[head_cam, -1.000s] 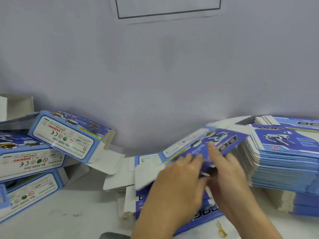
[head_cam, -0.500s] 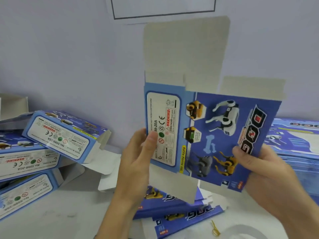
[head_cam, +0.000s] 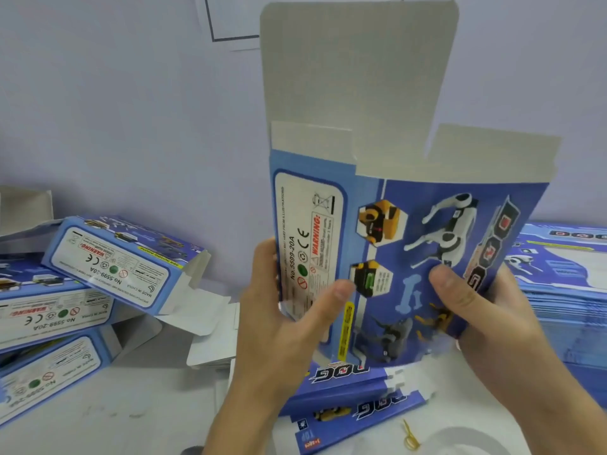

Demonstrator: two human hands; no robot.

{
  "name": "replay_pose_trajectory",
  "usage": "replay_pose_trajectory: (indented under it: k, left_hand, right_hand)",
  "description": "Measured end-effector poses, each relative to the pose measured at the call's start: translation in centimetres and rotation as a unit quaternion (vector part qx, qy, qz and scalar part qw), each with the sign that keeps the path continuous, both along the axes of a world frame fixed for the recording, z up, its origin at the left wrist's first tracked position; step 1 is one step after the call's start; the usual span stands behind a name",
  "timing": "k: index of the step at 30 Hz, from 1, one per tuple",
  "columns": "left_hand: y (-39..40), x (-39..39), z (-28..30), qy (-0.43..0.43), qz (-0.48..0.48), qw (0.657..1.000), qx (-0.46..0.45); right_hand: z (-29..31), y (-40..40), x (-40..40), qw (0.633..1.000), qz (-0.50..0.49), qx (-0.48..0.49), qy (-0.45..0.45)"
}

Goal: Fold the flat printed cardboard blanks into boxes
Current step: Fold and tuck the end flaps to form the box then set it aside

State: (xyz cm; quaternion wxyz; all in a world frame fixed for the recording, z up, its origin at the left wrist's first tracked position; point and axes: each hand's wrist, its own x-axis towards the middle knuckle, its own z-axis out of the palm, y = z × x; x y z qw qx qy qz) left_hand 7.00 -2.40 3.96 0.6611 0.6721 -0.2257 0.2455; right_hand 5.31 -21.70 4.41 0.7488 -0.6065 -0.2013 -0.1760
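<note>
A pale wall backs a white table point(head_cam: 108, 418). At far left, 3 folded boxes point(head_cam: 108, 267) lie stacked askew, flaps open. At centre the left hand point(head_cam: 282, 326) grips the blank point(head_cam: 404, 244) held upright above the table, thumb on the warning panel, fingers curled behind its edge. The right hand point(head_cam: 483, 310) pinches the dog panel, thumb in front. Loose blanks point(head_cam: 361, 399) lie beneath; a flat stack point(head_cam: 565, 280) waits at right. To square it well, I would push the 2 held edges toward each other so the creases pop evenly, keeping thumbs off the fold lines.
</note>
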Motion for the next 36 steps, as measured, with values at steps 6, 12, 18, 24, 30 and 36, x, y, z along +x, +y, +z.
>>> replay_pose_trajectory:
  k: [6, 12, 18, 24, 30, 36]
  left_hand:
    - [-0.9, -0.6, 0.2, 0.034, -0.105, 0.993, 0.043]
    - [-1.0, -0.7, 0.4, 0.029, -0.065, 0.996, 0.047]
    - [-1.1, -0.6, -0.2, 0.115, -0.139, 0.982, 0.055]
    - [-0.4, 0.2, 0.2, 0.122, -0.082, 0.988, -0.043]
    - [-0.1, 0.5, 0.2, 0.085, 0.000, 0.992, -0.095]
    - [-0.1, 0.3, 0.0, 0.051, -0.046, 0.997, -0.028]
  right_hand:
    - [0.3, 1.4, -0.1, 1.000, 0.018, 0.008, 0.010]
    - [1.1, 1.2, -0.5, 0.999, 0.036, -0.011, -0.015]
    - [1.2, 0.7, -0.5, 0.989, -0.122, -0.041, -0.067]
    - [0.0, 2.4, 0.5, 0.995, -0.061, -0.067, -0.028]
    - [-0.8, 3.7, 1.1, 0.998, 0.017, -0.053, 0.037]
    - [-1.0, 2.8, 1.2, 0.998, -0.032, -0.053, -0.029]
